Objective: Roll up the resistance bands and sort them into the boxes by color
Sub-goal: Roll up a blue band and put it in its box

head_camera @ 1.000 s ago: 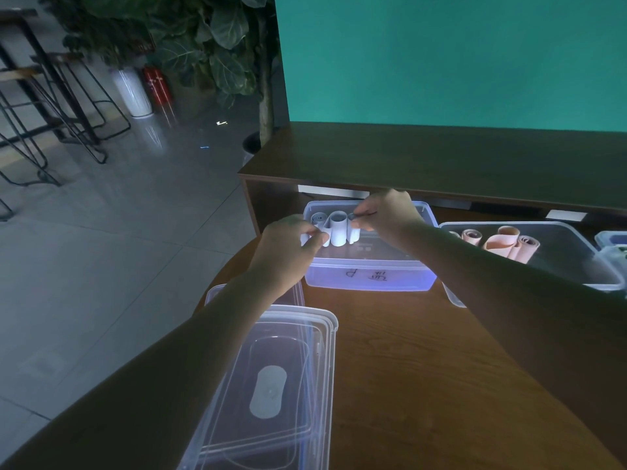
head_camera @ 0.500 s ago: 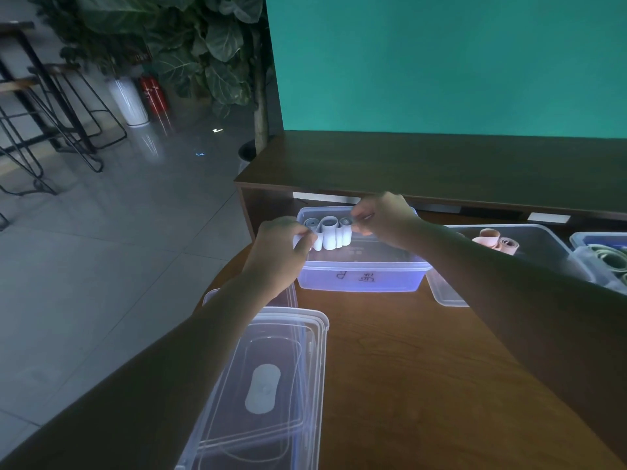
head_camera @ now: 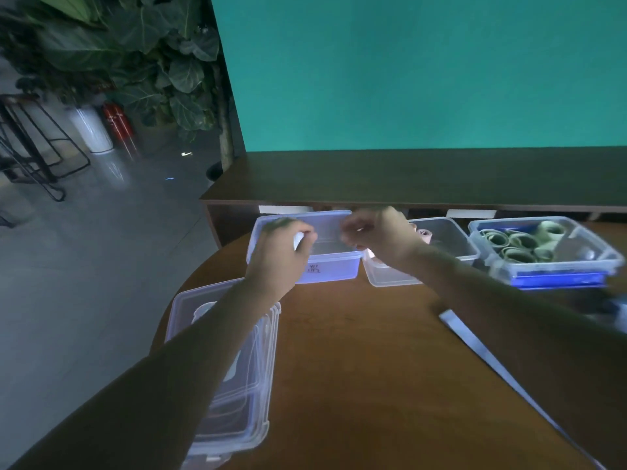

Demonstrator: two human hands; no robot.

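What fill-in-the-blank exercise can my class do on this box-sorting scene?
1. The green rolled bands lie in the box farthest ____.
2. The stack of clear lids lies under the person's ____ forearm.
3. The left hand holds a small ____ roll over the bluish box.
4. The table is made of ____.

Missing words: right; left; white; wood

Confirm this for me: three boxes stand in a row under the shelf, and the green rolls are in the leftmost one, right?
Not quite. The head view shows the green rolls in the rightmost box, not the leftmost. Three boxes do stand in a row under the shelf.
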